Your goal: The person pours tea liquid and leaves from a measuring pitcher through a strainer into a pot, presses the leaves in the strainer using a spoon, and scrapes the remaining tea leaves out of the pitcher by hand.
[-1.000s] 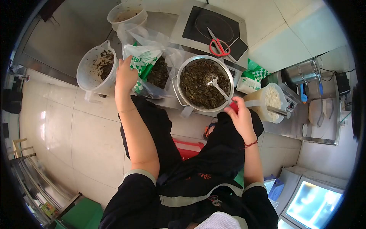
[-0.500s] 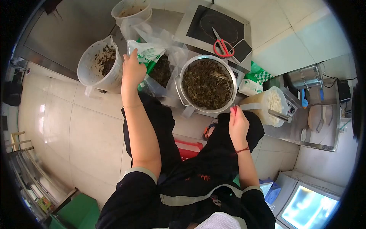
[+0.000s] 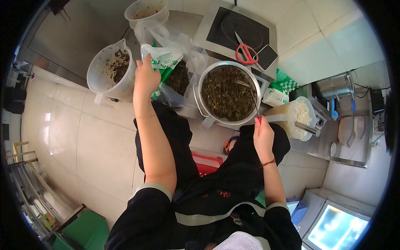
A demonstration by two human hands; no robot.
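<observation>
The right grip [image 3: 263,134] is closed on the red handle of a spoon [image 3: 243,84], right of the frame's centre, its head tilted among dark leaves [image 3: 225,95] that fill a round pot [image 3: 200,91] at upper centre. The left grip [image 3: 147,79], left of centre, touches a green-and-white bag [image 3: 164,59]; whether its fingers pinch it, I cannot tell. A stained pitcher [image 3: 96,71] stands near it at upper left. Scissors [image 3: 248,55] and a phone [image 3: 266,56] lie on a cooktop [image 3: 214,27] near the top.

A metal counter [image 3: 185,20] carries a cooktop [image 3: 243,30], tub [image 3: 149,20] and, apparently, the pot [image 3: 228,122].
</observation>
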